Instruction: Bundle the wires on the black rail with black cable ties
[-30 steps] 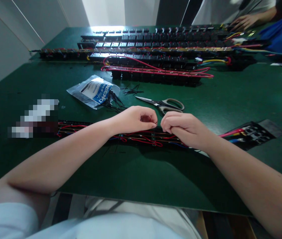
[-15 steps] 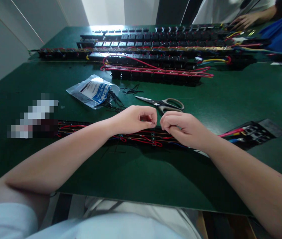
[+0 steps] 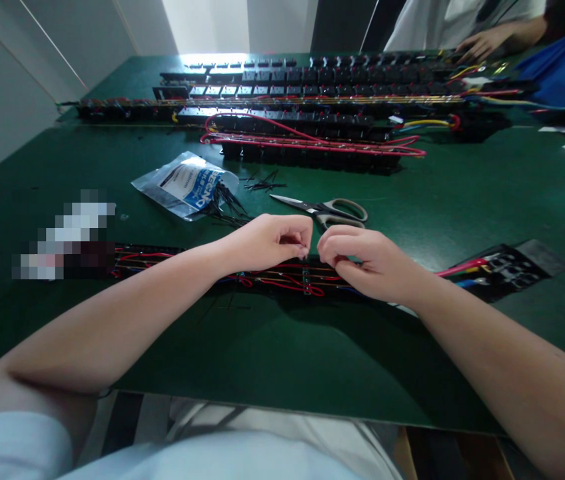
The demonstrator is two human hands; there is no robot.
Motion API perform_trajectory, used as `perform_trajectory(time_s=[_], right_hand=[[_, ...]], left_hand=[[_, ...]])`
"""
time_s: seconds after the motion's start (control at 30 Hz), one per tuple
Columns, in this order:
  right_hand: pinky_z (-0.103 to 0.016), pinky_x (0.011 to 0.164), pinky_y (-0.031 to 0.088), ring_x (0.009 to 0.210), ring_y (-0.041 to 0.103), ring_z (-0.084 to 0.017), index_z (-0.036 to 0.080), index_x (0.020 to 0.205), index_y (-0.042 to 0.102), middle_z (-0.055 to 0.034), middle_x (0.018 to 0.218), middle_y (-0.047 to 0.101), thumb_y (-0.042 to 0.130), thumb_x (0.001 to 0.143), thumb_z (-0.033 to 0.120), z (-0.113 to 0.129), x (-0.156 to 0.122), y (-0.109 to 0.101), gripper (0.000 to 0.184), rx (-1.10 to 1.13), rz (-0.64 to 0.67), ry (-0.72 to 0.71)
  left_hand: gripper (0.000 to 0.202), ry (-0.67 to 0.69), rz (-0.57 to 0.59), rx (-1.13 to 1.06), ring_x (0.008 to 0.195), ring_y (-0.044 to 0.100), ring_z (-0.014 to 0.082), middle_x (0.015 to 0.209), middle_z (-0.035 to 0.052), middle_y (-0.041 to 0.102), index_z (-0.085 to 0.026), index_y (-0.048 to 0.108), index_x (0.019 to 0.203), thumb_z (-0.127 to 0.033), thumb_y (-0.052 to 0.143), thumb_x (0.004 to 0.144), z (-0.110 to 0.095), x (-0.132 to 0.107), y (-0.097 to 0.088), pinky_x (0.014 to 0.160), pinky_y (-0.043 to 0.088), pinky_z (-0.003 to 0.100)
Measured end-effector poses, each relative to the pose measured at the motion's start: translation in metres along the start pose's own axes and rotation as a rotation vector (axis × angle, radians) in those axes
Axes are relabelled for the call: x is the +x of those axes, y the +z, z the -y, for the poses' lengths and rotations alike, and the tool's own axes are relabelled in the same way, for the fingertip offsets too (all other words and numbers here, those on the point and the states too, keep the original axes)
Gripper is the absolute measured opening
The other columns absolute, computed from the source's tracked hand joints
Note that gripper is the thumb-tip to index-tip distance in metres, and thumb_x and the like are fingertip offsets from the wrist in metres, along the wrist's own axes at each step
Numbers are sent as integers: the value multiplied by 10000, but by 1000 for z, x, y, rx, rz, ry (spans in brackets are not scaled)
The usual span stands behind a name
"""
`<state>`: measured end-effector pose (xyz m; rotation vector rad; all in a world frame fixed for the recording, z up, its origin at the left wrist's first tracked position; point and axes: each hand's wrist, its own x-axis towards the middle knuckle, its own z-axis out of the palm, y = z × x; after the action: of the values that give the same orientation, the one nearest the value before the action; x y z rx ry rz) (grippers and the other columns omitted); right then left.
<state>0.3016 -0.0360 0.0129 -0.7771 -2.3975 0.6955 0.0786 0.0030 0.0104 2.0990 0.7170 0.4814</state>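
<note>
My left hand [image 3: 270,240] and my right hand [image 3: 362,260] are both pinched shut and nearly touch over the middle of a long black strip with red wires [image 3: 282,277] lying across the green table [image 3: 262,347]. What the fingertips pinch is too small to make out; it may be a thin black tie. Just beyond my hands lie scissors [image 3: 330,210] with grey handles. A clear bag with a blue label [image 3: 187,187] sits to the left of them, with black cable ties [image 3: 227,203] spilling from its mouth.
Several long black strips with red and yellow wiring [image 3: 312,113] lie in rows at the far side. Another person's hand [image 3: 477,43] works at the far right by a blue thing [image 3: 562,67]. The near strip's connector end [image 3: 507,263] lies at right.
Both hands stayed over the strip. My right hand's fingers shifted slightly toward the left hand, closing the small gap between them.
</note>
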Motion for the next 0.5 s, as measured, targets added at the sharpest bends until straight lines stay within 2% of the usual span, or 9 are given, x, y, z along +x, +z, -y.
perform_trajectory(time_s=[0.13, 0.27, 0.4, 0.5], right_hand=[[-270, 644, 375, 702, 485, -142, 199, 724, 511, -21, 769, 540, 417, 789, 39, -2, 0, 0, 197, -19, 2, -2], [-280, 659, 368, 702, 470, -147, 208, 741, 498, -15, 752, 529, 391, 788, 30, -3, -1, 1, 213, -10, 3, 8], [-280, 657, 364, 688, 464, -148, 211, 732, 489, -11, 737, 526, 385, 792, 35, -2, 0, 1, 213, -6, 9, 23], [-276, 657, 364, 673, 458, -145, 211, 726, 489, -4, 715, 520, 379, 797, 40, -1, 0, 1, 215, -9, 12, 31]], left_hand=[[62, -8, 5, -11, 746, 587, 99, 775, -36, 628, -179, 553, 821, -189, 574, 879, -3, -1, 0, 711, 437, 227], [61, -46, 21, -28, 661, 556, 85, 772, -37, 631, -189, 535, 859, -225, 541, 907, -3, -1, 0, 644, 415, 218], [57, -67, 68, -64, 703, 571, 99, 796, -32, 622, -195, 525, 906, -246, 548, 894, 1, 1, 0, 666, 431, 232], [86, -51, 114, -38, 685, 531, 95, 767, -41, 588, -190, 545, 887, -257, 591, 859, 2, 1, 0, 642, 422, 225]])
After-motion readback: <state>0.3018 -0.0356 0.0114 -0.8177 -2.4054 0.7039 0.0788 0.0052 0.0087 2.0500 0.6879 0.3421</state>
